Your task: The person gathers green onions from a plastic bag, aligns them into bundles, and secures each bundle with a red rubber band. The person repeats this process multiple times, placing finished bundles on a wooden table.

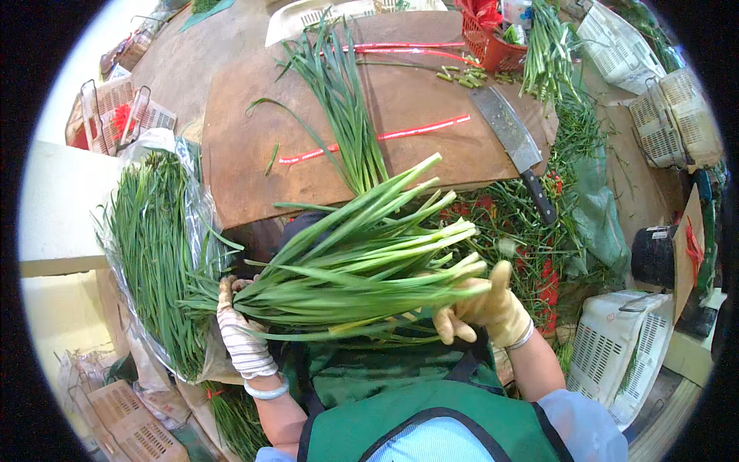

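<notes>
My left hand (239, 323), in a striped work glove with a worn palm side, grips the leafy end of a bunch of garlic chives (352, 265). The bunch fans out over my lap, its pale cut stems pointing right, partly blurred. Beside the lower stems, my right hand (485, 312) in a cream glove has its fingers spread; whether a fingertip touches a stem is unclear. Another small bunch of leafy greens (352, 127) lies on the brown board (248, 144), across a red printed tape strip (427, 127). A cleaver (508, 127) rests at the board's right edge, its black handle overhanging.
At left, a plastic-lined container (199, 185) holds many long greens (153, 260). Trimmings (502, 225) heap beneath the cleaver handle. A red basket (491, 46) stands at the back, near cut stem pieces (465, 78). White crates (618, 341) stand to the right.
</notes>
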The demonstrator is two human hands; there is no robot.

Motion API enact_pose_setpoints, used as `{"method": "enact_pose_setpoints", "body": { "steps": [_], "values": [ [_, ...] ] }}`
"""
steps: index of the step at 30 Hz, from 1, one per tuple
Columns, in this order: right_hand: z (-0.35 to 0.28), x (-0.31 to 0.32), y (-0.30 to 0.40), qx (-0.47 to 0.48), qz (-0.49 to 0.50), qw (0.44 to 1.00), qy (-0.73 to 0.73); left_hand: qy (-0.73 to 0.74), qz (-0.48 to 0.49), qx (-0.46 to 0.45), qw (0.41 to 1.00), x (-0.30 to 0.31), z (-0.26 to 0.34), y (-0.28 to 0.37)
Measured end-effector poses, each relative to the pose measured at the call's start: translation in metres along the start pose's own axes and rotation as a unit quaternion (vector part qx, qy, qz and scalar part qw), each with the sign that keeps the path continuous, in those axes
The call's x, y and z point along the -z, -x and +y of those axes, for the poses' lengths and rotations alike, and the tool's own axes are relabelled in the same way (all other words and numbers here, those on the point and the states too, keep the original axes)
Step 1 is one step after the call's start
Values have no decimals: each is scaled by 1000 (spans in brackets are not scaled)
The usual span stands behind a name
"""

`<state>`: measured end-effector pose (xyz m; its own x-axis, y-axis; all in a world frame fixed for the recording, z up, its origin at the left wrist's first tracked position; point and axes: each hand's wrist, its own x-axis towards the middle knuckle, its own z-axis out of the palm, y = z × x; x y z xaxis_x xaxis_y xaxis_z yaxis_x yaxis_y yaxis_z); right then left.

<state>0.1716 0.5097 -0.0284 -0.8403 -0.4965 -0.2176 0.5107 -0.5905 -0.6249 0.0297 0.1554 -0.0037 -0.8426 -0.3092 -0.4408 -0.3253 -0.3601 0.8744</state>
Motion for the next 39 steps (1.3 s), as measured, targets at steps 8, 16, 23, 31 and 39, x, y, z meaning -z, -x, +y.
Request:
{"method": "enact_pose_setpoints", "body": {
  "steps": [8,16,23,31,39],
  "values": [
    [9,6,-14,20,101,995,-13,69,14,54,996,10,-6,-24],
    [-29,-22,-16,71,271,947,158,54,-13,54,997,19,-9,-32],
    [-32,-29,-27,42,254,961,105,12,-20,16,1000,11,-8,-23],
    [-23,-41,-25,119,307,940,90,74,-21,54,996,12,-10,-24],
    [-19,-42,-21,88,319,944,13,18,-8,35,999,24,-18,-38]
  ]
}}
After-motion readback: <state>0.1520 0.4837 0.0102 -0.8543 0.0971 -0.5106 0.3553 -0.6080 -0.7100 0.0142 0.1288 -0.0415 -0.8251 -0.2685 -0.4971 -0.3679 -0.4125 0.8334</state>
